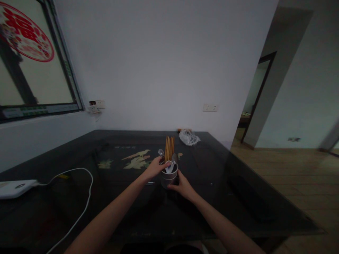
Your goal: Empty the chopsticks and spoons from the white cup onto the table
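The tabletop is glossy black, and there's a pale green and cream painted motif on it just beyond the cup. The cup itself is grey-brown, with a white-rimmed spoon inside. Orange-brown chopsticks stand up out of the cup, flanked by silver spoons. Far left of the cup lies a white power bank with a white cable curling off it. Behind the cup, a clear whitish plastic bag. Up left of the cup, a red circular paper cutting on the window. The wall is plain white.
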A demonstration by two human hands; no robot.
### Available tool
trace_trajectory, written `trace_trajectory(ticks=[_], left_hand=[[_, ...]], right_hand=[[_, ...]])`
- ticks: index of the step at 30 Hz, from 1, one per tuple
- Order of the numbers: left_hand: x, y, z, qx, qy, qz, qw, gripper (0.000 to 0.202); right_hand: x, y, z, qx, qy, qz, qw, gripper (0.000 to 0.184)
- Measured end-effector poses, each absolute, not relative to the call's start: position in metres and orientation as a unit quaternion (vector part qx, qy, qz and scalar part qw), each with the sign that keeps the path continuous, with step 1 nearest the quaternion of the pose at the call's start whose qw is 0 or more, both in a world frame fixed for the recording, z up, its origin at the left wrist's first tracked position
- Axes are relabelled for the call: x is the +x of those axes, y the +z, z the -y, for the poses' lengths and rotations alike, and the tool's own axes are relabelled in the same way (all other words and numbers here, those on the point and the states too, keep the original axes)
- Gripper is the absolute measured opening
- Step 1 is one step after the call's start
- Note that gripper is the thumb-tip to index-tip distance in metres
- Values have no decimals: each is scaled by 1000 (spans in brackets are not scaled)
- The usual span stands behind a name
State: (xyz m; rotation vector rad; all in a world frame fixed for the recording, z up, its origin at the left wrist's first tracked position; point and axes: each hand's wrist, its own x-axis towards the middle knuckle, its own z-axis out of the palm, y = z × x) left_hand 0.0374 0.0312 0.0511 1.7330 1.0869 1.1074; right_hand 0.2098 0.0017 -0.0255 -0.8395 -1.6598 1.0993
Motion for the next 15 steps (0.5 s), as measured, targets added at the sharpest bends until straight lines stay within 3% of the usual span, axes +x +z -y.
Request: trace_trajectory(ticks=[15], left_hand=[[35,47,-23,707,467,-447,287,35]], right_hand=[[210,-23,0,-350,428,687,472,75]])
